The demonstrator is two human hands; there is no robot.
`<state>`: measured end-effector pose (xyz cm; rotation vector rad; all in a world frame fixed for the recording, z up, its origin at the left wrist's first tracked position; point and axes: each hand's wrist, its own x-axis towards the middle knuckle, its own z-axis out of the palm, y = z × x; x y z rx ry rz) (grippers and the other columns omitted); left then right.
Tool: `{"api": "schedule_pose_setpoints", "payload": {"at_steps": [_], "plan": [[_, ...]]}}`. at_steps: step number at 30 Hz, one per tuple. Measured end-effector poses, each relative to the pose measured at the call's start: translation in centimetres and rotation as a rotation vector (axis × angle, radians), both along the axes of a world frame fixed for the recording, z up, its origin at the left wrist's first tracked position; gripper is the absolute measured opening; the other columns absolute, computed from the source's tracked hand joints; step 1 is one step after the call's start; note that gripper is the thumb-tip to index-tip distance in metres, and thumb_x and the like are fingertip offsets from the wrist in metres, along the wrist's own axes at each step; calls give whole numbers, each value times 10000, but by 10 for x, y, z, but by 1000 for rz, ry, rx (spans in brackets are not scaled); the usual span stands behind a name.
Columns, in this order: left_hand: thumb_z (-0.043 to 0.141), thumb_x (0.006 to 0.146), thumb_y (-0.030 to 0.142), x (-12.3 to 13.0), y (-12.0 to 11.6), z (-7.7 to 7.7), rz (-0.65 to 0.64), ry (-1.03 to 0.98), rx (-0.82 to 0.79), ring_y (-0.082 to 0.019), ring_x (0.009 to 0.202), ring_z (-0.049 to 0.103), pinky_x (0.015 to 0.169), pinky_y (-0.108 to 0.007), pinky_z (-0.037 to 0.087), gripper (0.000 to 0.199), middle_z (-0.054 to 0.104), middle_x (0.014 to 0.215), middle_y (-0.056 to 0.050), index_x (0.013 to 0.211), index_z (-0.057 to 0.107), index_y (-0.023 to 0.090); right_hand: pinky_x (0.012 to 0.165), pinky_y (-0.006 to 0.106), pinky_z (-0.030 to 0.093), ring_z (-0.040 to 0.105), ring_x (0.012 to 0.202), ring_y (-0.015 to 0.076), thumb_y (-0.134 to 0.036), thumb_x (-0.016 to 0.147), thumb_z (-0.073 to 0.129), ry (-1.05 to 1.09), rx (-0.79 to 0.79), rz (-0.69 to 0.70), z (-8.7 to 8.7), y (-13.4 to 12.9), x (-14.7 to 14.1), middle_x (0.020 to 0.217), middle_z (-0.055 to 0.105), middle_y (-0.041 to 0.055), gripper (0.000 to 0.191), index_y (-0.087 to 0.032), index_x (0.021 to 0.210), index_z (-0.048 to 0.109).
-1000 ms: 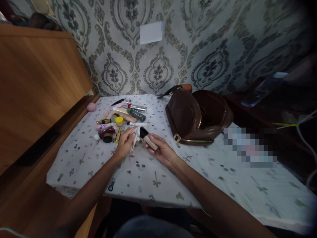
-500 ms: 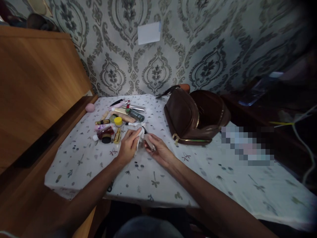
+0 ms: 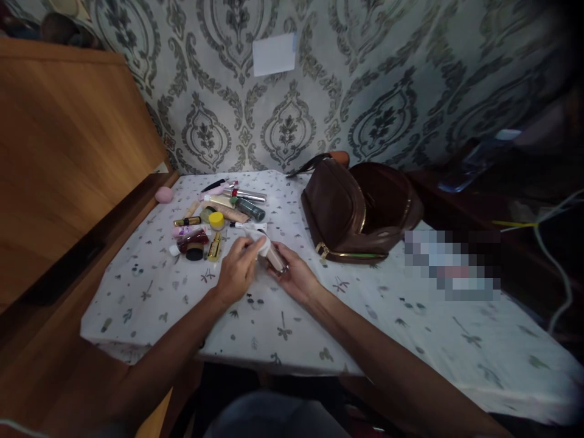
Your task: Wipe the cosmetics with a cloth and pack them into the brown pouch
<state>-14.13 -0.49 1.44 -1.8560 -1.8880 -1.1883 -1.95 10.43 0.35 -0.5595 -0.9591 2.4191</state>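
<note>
Head view: white wipe (image 3: 263,246) has come over the cap end of the foundation bottle (image 3: 275,258); approx. a sec ago the black cap showed plainly, now can't make it out clearly. Bottle's also rolled a bit vs. the last frame, so more of its beige side shows.

L hand (image 3: 236,271): grip pinched on the wipe, thumb and fingers pressing it to the bottle's upper end. R hand (image 3: 296,277): grip clamped round the bottle's lower part, holding it tilted, cap end up toward L. Bottle's held just above the surface (image 3: 310,347), nearer the person than the pile of cosmetics. Wipe = tissue or cloth, can't tell which.

Nearby, L of bottle: gold vial (image 3: 214,246), yellow-lidded jar (image 3: 216,220), dark-lidded jar (image 3: 194,251); behind, dark green bottle (image 3: 250,208) and silver tube (image 3: 246,194). Brown zip bag (image 3: 335,201) gapes open to the R, well apart.

Step in hand, I'd judge: wiping the foundation bottle, prob. around the cap. Next move calls for R to keep a firm hold and turn the bottle, w/ L keeping light pressure so any unwiped side meets the wipe.
</note>
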Motion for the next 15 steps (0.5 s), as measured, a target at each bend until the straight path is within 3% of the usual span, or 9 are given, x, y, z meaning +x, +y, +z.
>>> {"api": "schedule_pose_setpoints", "payload": {"at_steps": [4,9,15], "plan": [[363,995,201,-3,0,1,23,-50,-7,-193,983,560,875,-321,488,435,539,1038,-80,1398,526,203,637,243,515,646,746,131,-296,674,839,-11,-73,-64,1,-4,-1,824,714,-34,269,-233,888,689],[359,971,155,9,-4,1,-177,101,-91,-193,950,568,802,-298,508,483,551,1060,-91,1427,491,247,626,208,492,605,685,108,-286,676,824,29,-24,-122,3,1,-3,771,694,-37,217,-206,830,692],[358,975,136,24,-4,3,-295,251,-48,-182,914,568,759,-276,512,445,563,1039,-76,1382,503,240,550,236,482,598,622,139,-446,735,790,42,-155,9,9,10,1,627,638,-27,294,-199,724,631]]}}
